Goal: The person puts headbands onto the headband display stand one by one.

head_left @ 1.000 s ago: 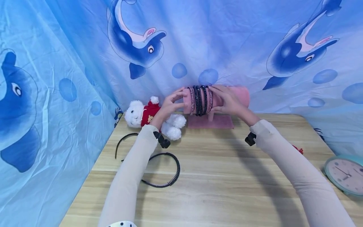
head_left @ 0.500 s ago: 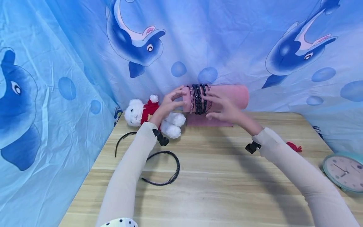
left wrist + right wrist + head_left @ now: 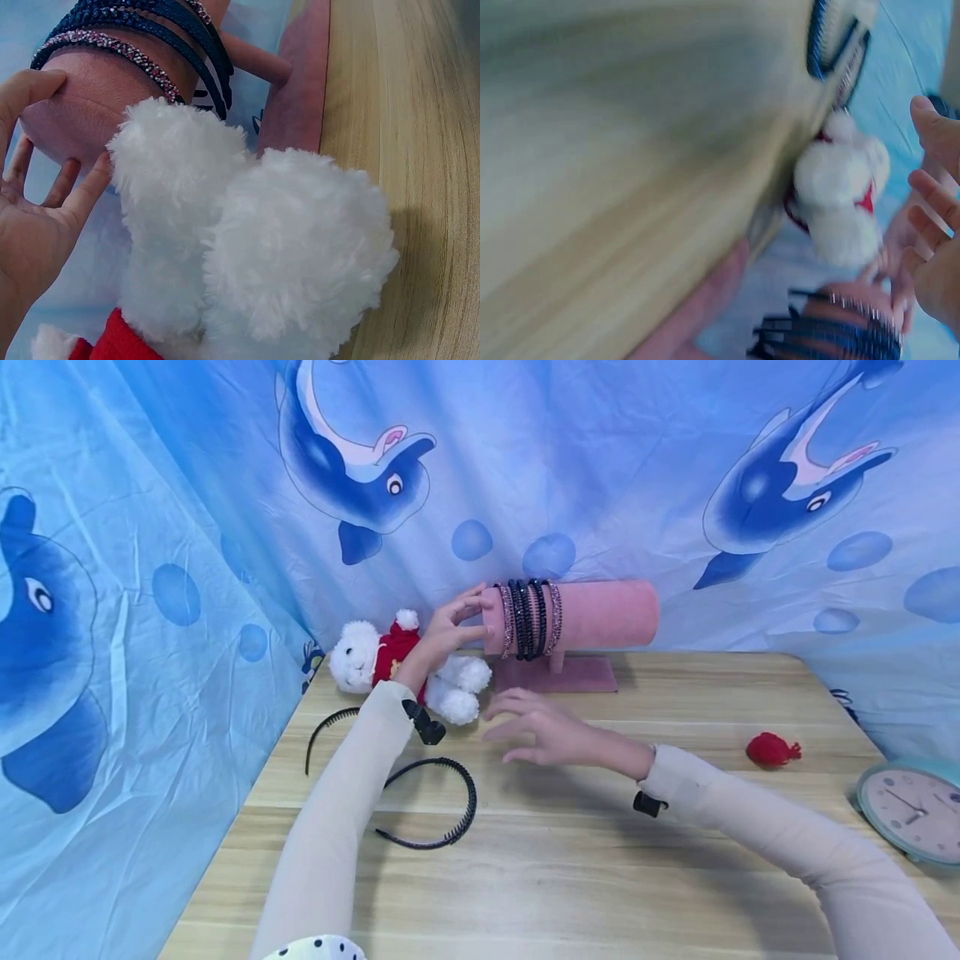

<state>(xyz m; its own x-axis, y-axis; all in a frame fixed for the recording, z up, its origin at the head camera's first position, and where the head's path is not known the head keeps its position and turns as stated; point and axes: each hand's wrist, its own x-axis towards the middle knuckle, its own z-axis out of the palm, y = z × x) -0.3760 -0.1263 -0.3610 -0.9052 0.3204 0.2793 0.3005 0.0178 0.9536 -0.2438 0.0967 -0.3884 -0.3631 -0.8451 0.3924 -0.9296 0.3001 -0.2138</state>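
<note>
My left hand (image 3: 444, 633) holds the left end of a pink padded headband stand (image 3: 609, 614). In the left wrist view, its thumb and fingertips lie around the stand's rounded end. Several headbands (image 3: 528, 622), dark and pink-glittered, sit side by side round the stand's left half. My right hand (image 3: 542, 732) hovers over the table in front of the stand, fingers loosely bent and holding nothing. Left of it, a black toothed headband (image 3: 469, 802) lies on the table. A second black headband (image 3: 318, 731) lies farther left, partly hidden by the left sleeve.
A white plush toy (image 3: 459, 689) in a red top lies behind the left forearm, close to the stand. At the right are a red knitted item (image 3: 770, 750) and a teal-rimmed clock (image 3: 915, 810). A blue dolphin curtain (image 3: 622, 468) hangs behind the table (image 3: 570, 877).
My right hand has let go of the headbands on the stand and moved down and left, toward the headband on the table. My left hand stays at the stand's end.
</note>
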